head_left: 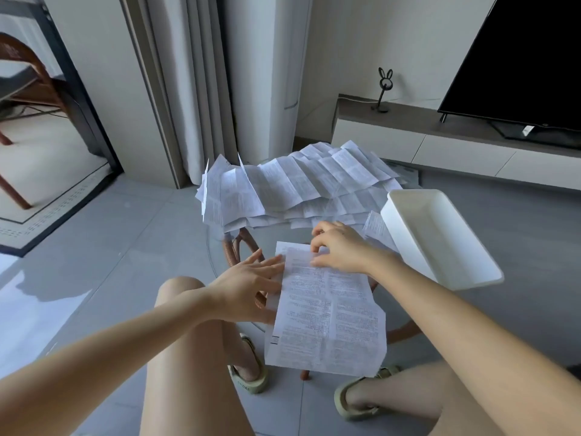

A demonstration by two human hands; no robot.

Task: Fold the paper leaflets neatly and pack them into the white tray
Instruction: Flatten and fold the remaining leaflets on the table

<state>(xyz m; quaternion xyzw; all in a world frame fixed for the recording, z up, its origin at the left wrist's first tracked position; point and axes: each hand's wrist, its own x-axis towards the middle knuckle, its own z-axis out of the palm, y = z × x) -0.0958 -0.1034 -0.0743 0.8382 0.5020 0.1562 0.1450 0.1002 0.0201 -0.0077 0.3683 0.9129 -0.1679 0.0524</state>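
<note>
One printed paper leaflet [327, 313] lies creased but unfolded on the glass table in front of me. My left hand [251, 284] has straight, spread fingers touching the leaflet's left edge. My right hand [338, 247] rests on the leaflet's far end, fingers curled down onto the paper near its top corner. A pile of unfolded, creased leaflets [292, 187] lies on the far side of the table. The white tray [440, 240] stands to the right, with nothing visible in it.
The round glass table [220, 272] stands on a rattan frame [234, 247] over grey floor tiles. My knees and sandalled feet are below it. A TV unit [408, 133] with a black screen [528, 58] stands at the back right, curtains [195, 89] at the back.
</note>
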